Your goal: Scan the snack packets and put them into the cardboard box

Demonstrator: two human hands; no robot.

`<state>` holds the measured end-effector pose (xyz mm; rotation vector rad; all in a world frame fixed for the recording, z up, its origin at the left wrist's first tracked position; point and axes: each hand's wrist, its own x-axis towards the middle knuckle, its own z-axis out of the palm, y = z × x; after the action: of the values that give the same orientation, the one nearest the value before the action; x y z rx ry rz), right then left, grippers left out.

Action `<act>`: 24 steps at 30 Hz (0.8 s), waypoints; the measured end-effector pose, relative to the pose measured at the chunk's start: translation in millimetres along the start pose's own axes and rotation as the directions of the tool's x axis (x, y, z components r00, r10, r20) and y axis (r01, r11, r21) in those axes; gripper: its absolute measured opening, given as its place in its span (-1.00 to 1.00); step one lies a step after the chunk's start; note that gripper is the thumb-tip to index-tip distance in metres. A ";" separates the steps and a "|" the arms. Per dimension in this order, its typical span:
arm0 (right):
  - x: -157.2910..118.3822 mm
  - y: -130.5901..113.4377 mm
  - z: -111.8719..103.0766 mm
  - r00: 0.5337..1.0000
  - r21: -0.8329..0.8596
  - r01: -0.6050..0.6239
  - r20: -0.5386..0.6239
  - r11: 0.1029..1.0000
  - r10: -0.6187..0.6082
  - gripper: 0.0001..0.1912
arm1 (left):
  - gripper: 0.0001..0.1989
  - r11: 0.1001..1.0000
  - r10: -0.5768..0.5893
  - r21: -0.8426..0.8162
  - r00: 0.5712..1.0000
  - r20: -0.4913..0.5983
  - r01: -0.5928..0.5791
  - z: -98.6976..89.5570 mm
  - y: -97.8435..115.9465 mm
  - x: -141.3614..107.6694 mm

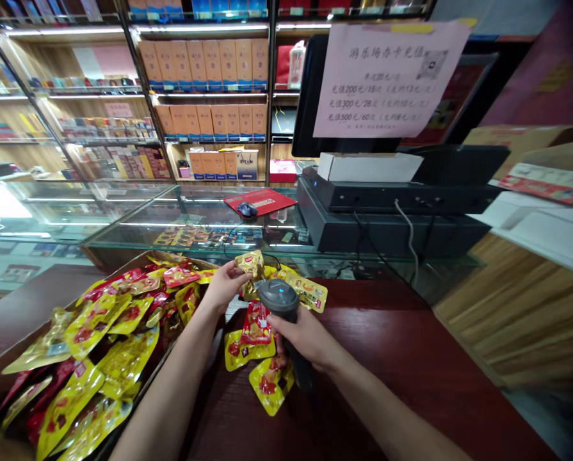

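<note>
My left hand [227, 285] pinches a gold snack packet [250, 266] and holds it upright. Wrapped around the handle of a dark barcode scanner [280, 296] is my right hand [305, 337]. The scanner's head faces the gold packet at close range, and a small blue light glows on its top. Below the scanner lie a red snack packet [257, 323] and yellow snack packets [269, 386] on the dark red counter [377, 346]. Another gold packet [310, 291] rests just behind the scanner.
A cardboard box [145, 259] full of yellow, red and gold packets stands at left. Behind is a glass display case [194, 214] with a red mouse pad [271, 200] and mouse [246, 209]. A monitor [310, 96] with a paper sign stands above a black cash drawer [392, 224].
</note>
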<state>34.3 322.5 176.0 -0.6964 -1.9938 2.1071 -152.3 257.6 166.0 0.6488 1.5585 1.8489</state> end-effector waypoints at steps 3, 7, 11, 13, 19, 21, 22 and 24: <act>-1.0 0.3 0.1 1.000 0.031 -0.020 0.005 0.999 0.020 -0.78 | -0.58 1.000 0.023 0.015 1.000 0.004 -0.023 -2.9 -4.8 2.0; -2.6 -1.5 1.4 0.997 0.069 -0.072 0.008 0.995 0.072 -0.77 | -0.59 0.999 0.030 0.025 0.999 0.010 -0.031 -2.7 -5.1 2.0; -5.6 -5.9 2.4 0.997 0.066 -0.079 -0.003 0.995 0.079 -0.77 | -0.57 0.998 0.052 0.023 0.999 -0.001 -0.052 3.1 0.8 -4.4; -8.8 -8.9 3.2 0.997 0.068 -0.072 -0.011 0.995 0.073 -0.76 | -0.57 0.998 0.064 0.027 0.998 -0.003 -0.063 5.4 4.9 -10.5; -22.0 -20.1 6.0 1.000 0.088 0.003 0.016 0.996 -0.005 -0.71 | -0.63 0.974 0.184 0.153 0.978 -0.097 -0.168 -2.5 35.6 -40.2; -25.1 -22.9 5.9 1.000 0.081 0.005 0.026 0.997 -0.007 -0.69 | -0.65 0.953 0.237 0.224 0.964 -0.123 -0.205 -11.2 53.2 -51.4; -26.2 -23.8 5.6 1.000 0.075 0.001 0.031 0.997 -0.004 -0.68 | -0.65 0.942 0.257 0.255 0.957 -0.136 -0.217 -17.2 62.6 -56.3; -27.6 -24.3 5.0 0.999 0.065 0.008 0.050 0.998 -0.011 -0.67 | -0.64 0.920 0.293 0.315 0.941 -0.167 -0.231 -33.3 81.4 -63.3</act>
<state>51.5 308.9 205.9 -0.6278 -1.9404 2.1937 -145.1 180.3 241.7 0.8539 1.9938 1.9500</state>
